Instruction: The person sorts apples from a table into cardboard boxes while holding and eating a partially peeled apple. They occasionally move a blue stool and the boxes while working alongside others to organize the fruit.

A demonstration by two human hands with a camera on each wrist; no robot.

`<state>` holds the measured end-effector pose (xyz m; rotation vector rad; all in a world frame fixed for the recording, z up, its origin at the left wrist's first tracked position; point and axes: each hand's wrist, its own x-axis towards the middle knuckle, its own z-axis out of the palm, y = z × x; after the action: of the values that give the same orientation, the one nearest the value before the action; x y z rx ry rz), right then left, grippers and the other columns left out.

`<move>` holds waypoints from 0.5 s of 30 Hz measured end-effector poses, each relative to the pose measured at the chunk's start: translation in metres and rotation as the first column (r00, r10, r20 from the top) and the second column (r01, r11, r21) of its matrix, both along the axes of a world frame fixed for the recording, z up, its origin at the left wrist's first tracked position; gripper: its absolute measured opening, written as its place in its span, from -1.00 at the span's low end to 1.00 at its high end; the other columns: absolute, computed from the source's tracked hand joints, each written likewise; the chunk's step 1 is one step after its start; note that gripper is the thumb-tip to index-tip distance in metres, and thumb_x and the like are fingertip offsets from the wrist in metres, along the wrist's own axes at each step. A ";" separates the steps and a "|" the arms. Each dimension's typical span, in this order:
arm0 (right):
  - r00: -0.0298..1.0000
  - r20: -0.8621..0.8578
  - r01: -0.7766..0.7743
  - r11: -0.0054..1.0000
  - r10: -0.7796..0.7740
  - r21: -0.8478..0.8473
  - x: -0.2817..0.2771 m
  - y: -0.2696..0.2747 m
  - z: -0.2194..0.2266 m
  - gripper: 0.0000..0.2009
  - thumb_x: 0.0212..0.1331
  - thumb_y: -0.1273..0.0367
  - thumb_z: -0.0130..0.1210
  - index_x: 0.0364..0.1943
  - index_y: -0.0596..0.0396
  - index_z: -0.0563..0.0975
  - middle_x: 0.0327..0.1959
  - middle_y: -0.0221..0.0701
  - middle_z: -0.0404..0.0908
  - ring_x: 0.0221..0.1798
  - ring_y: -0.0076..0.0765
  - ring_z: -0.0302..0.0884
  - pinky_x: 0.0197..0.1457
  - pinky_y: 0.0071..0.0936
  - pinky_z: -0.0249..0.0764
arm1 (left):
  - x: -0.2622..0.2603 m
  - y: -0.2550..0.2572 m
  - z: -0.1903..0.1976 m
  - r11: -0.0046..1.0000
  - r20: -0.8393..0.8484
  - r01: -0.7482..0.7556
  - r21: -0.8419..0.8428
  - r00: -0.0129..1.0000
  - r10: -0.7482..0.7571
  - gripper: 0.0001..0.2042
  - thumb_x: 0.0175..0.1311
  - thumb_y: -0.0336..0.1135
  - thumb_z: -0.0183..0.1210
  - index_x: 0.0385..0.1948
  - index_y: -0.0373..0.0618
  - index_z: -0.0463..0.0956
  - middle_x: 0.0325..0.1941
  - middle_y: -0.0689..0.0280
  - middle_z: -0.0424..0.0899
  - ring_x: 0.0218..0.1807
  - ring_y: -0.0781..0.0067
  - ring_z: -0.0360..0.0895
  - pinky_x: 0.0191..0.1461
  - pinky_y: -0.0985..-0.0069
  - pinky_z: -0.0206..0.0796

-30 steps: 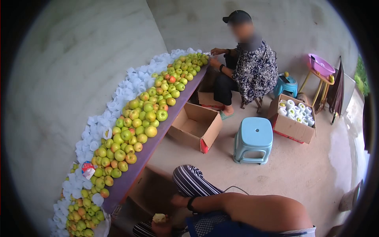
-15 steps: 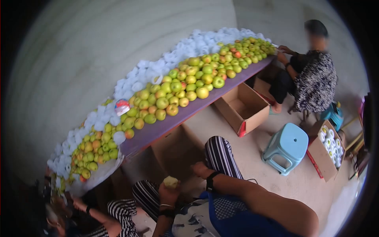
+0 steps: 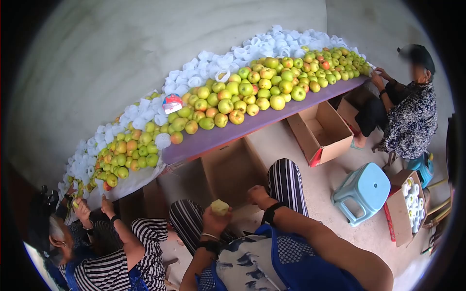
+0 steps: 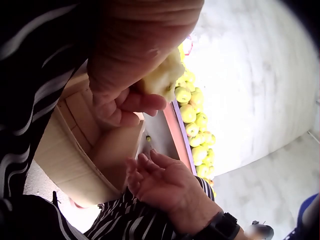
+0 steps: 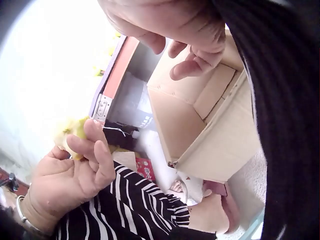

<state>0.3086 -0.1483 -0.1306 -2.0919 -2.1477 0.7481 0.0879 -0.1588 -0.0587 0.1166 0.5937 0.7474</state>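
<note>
My left hand point(image 3: 216, 222) grips a bitten apple point(image 3: 220, 207), its pale flesh showing, above my striped trouser leg. The left wrist view shows the fingers curled round the apple point(image 4: 169, 75); the right wrist view catches its yellow-green skin between fingers and thumb. My right hand point(image 3: 257, 194) hangs by the other knee with loosely bent fingers and nothing in them, as the right wrist view point(image 5: 175, 35) also shows. Below the hands an open cardboard box point(image 3: 233, 169) stands by the purple table point(image 3: 204, 145), which bears a long heap of green and reddish apples point(image 3: 242, 94).
White foam net sleeves point(image 3: 272, 43) lie along the wall behind the apples. One person point(image 3: 111, 257) sits at the lower left, another point(image 3: 412, 114) at the table's far end. On the floor at right are a second box point(image 3: 323, 133), a blue stool point(image 3: 361, 194) and a box of sleeved apples point(image 3: 407, 208).
The head view has swung left, so the table and far person shift right and the person at lower left comes into view. My left hand still holds the apple; my right stays without anything.
</note>
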 end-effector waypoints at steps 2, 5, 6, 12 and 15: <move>0.893 -0.378 0.248 0.968 -0.242 -0.033 0.001 0.012 -0.065 -0.82 -0.05 0.34 0.10 -0.31 -0.01 0.55 -0.28 -0.36 0.58 -0.24 -0.30 0.53 -0.21 -0.42 0.44 | 0.002 0.001 -0.001 1.000 -0.032 -0.020 0.005 0.999 0.021 -0.72 0.18 -0.16 -0.14 -0.26 -0.11 0.45 -0.27 0.14 0.54 -0.19 0.08 0.47 -0.23 0.28 0.37; 0.833 -0.468 0.324 0.946 -0.297 -0.024 0.001 0.009 -0.078 -0.86 -0.06 0.40 0.07 -0.36 -0.02 0.56 -0.33 -0.37 0.58 -0.31 -0.32 0.55 -0.27 -0.44 0.45 | 0.004 0.000 0.006 1.000 -0.028 -0.025 -0.015 0.999 0.024 -0.72 0.19 -0.16 -0.15 -0.26 -0.12 0.44 -0.27 0.15 0.53 -0.19 0.08 0.47 -0.24 0.29 0.38; 0.905 -0.361 0.244 0.970 -0.223 0.013 0.001 0.006 -0.068 -0.86 -0.06 0.41 0.06 -0.36 -0.01 0.56 -0.34 -0.38 0.58 -0.33 -0.34 0.56 -0.30 -0.45 0.46 | 0.004 -0.002 0.007 0.999 -0.018 -0.024 -0.027 1.000 0.024 -0.72 0.19 -0.16 -0.15 -0.26 -0.12 0.44 -0.27 0.15 0.53 -0.19 0.08 0.47 -0.25 0.29 0.38; 0.993 -0.114 -0.045 0.998 0.040 -0.036 0.003 -0.003 0.018 -0.85 0.05 0.37 0.01 -0.31 0.08 0.51 -0.39 -0.38 0.57 -0.35 -0.38 0.57 -0.39 -0.41 0.46 | -0.002 0.004 -0.005 0.995 -0.058 -0.072 -0.064 0.996 0.068 -0.72 0.19 -0.16 -0.17 -0.27 -0.13 0.42 -0.28 0.14 0.52 -0.22 0.10 0.47 -0.30 0.30 0.39; 0.539 -0.722 0.360 0.894 -0.434 -0.268 -0.002 -0.016 0.002 -0.85 0.09 0.33 -0.02 -0.40 0.10 0.50 -0.47 -0.37 0.54 -0.40 -0.34 0.54 -0.43 -0.37 0.45 | -0.001 -0.001 0.000 0.993 -0.054 -0.080 -0.090 0.996 0.076 -0.72 0.20 -0.16 -0.17 -0.26 -0.14 0.41 -0.28 0.13 0.52 -0.23 0.10 0.47 -0.32 0.30 0.40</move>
<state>0.3065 -0.1645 -0.1290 -1.6883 -1.1287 1.3598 0.0871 -0.1595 -0.0587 0.0272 0.6830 0.7932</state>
